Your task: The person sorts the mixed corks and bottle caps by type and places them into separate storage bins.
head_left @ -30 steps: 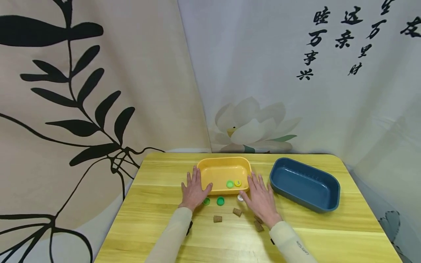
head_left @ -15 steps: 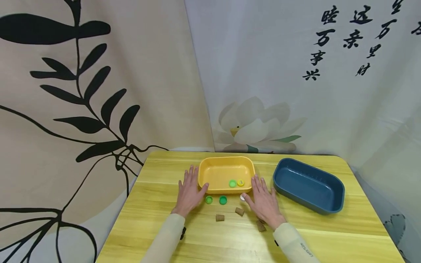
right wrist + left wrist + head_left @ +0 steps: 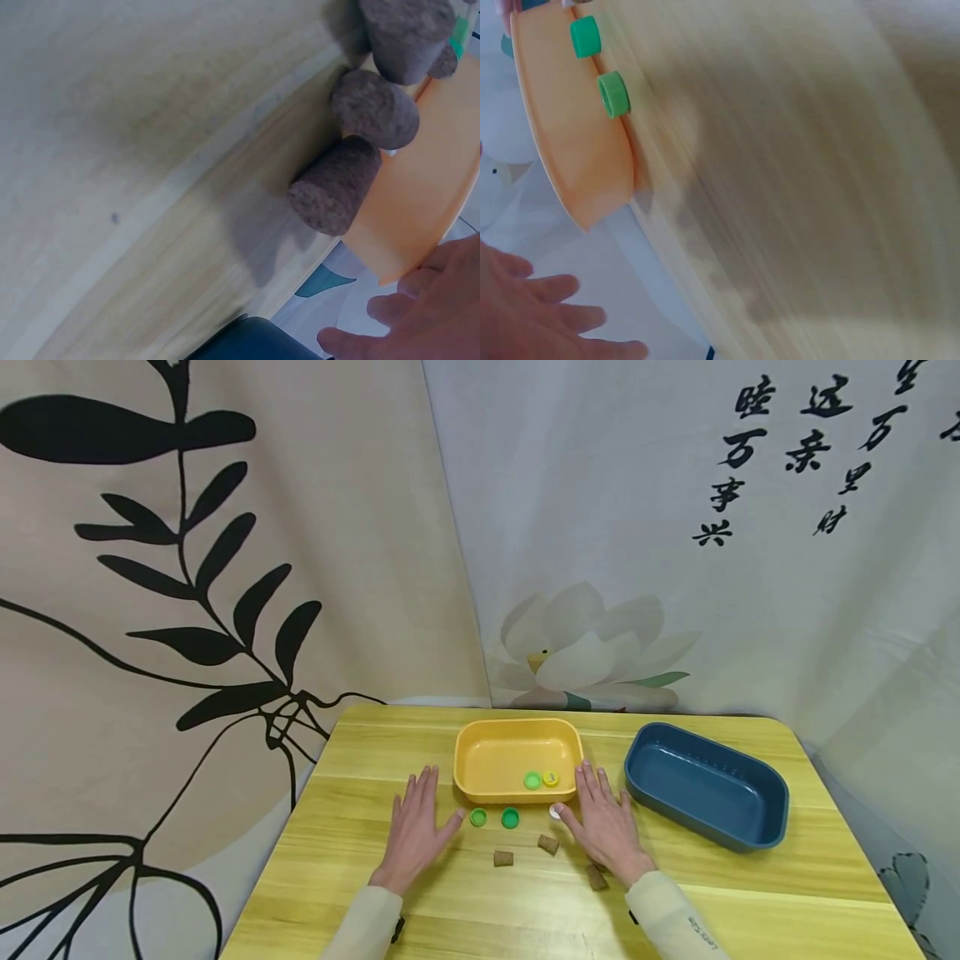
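Reading risk from the head view, the right hand (image 3: 609,833) has straight fingers at the yellow tray's (image 3: 495,760) right end, apparently touching it; the left hand (image 3: 415,835) is spread, gripping nothing, apart from the other end. A one-sided push could swing the tray, jostling the lime cap (image 3: 532,780) and yellow cap (image 3: 551,778) inside. The white cap (image 3: 554,811), partly hidden by the right thumb, might get knocked away.

In the left wrist view, a dark green cap (image 3: 586,37) and light green cap (image 3: 615,94) sit just outside the tray; dragging it nearer could shove them.

In the right wrist view, corks (image 3: 375,111) lie close together; a low palm or sleeve could roll them.
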`<state>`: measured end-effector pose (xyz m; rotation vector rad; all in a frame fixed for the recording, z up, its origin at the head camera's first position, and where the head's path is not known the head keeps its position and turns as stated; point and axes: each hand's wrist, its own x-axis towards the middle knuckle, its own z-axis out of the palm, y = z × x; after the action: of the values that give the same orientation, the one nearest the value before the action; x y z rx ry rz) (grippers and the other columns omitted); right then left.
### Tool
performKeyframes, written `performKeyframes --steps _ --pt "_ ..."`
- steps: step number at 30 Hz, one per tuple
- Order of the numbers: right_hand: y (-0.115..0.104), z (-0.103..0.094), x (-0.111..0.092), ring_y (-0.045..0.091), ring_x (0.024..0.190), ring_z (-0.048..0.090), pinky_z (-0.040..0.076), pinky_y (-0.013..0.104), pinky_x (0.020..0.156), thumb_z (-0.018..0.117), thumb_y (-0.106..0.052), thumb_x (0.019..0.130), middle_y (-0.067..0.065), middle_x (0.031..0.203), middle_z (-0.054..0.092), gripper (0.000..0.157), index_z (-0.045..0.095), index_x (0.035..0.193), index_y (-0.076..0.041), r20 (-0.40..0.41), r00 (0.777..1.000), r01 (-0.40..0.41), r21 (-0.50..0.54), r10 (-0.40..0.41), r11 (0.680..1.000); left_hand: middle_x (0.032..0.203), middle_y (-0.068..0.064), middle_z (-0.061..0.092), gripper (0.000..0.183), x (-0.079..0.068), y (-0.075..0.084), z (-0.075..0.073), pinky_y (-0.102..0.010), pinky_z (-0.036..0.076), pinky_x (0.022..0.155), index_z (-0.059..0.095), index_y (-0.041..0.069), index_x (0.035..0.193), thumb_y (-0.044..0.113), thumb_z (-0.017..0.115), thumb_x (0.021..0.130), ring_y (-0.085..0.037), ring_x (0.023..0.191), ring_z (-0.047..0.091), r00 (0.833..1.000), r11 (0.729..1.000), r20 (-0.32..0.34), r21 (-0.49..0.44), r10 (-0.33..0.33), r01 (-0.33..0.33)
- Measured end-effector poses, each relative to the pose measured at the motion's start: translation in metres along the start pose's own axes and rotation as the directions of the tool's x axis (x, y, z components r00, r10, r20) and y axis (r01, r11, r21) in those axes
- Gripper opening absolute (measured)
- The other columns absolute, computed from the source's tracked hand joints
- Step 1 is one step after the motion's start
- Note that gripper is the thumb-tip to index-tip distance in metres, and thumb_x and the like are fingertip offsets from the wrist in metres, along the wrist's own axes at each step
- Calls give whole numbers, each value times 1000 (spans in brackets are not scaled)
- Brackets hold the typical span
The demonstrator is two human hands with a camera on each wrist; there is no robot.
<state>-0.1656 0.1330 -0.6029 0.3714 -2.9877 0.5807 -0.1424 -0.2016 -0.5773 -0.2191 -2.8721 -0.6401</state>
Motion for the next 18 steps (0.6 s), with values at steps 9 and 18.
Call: performKeyframes --steps 9,18 --pt "0 -1 -1 41 154 24 25 73 114 47 -60 104 15 170 21 85 28 162 -1 -6 1000 13 -15 -13 1000 160 -19 41 80 -17 0 9 -77 25 111 39 12 160 58 59 98 -48 149 32 991 998 129 49 25 -32" --pt "0 -3 -1 42 154 25 25 73 114 46 -62 104 15 170 21 86 28 162 -1 -7 1000 16 -7 -16 1000 153 -20 50 68 -18 10 16 -76 27 111 47 18 157 52 62 100 -49 145 39 959 989 261 67 113 -135"
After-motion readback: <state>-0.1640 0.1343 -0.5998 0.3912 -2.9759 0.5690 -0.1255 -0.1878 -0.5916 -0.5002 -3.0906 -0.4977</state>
